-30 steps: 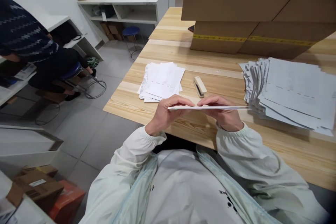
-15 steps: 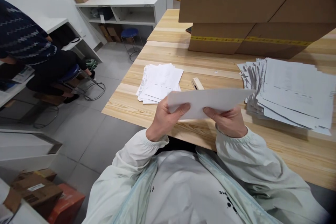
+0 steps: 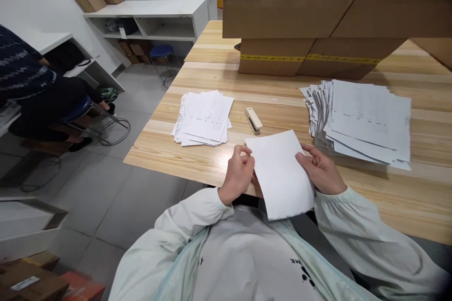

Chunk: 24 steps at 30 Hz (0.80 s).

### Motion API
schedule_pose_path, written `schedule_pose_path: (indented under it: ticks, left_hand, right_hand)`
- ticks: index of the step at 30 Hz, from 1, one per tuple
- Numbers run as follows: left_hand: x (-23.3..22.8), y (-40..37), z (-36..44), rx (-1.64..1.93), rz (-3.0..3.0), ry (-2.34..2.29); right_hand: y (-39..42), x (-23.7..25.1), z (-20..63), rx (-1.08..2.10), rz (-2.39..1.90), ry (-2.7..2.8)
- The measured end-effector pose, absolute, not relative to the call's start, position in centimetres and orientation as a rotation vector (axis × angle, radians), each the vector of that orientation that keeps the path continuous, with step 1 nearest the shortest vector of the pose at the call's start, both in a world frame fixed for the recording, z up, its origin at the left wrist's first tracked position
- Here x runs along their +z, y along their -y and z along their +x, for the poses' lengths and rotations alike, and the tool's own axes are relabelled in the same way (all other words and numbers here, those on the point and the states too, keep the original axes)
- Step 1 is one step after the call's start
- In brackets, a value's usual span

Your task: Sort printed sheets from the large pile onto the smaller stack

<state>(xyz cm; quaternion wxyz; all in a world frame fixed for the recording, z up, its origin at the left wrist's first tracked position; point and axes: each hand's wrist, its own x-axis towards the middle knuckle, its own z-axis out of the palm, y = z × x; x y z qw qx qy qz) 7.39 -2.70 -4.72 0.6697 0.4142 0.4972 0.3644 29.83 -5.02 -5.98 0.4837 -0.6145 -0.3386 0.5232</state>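
The white sheet (image 3: 280, 174) lies between both hands over the counter's (image 3: 406, 202) near edge, long axis running near to far, left hand (image 3: 240, 174) and right hand (image 3: 322, 171) fingers pinching its side edges.

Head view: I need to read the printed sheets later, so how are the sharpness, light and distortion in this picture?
Head view: soft, even indoor light, no glare on the wooden table; the sheet held by the left hand and right hand shows a blank side; print on the right paper stack and left paper stack is too blurred to read; straight edges bow near the borders, and the bottom-left corner is smeared.
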Motion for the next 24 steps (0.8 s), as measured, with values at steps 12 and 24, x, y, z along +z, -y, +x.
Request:
schedule_pose_path:
  ticks: [12,24]
  left_hand:
    - [-3.9,-1.4,8.0,0.742,0.877,-1.083]
    - [-4.0,-3.0,10.1,0.671,0.806,-1.117]
  right_hand:
    - [1.0,-8.0,29.6,1.230,-1.493,0.925]
    - [2.7,4.5,30.7,0.124,-1.535,2.184]
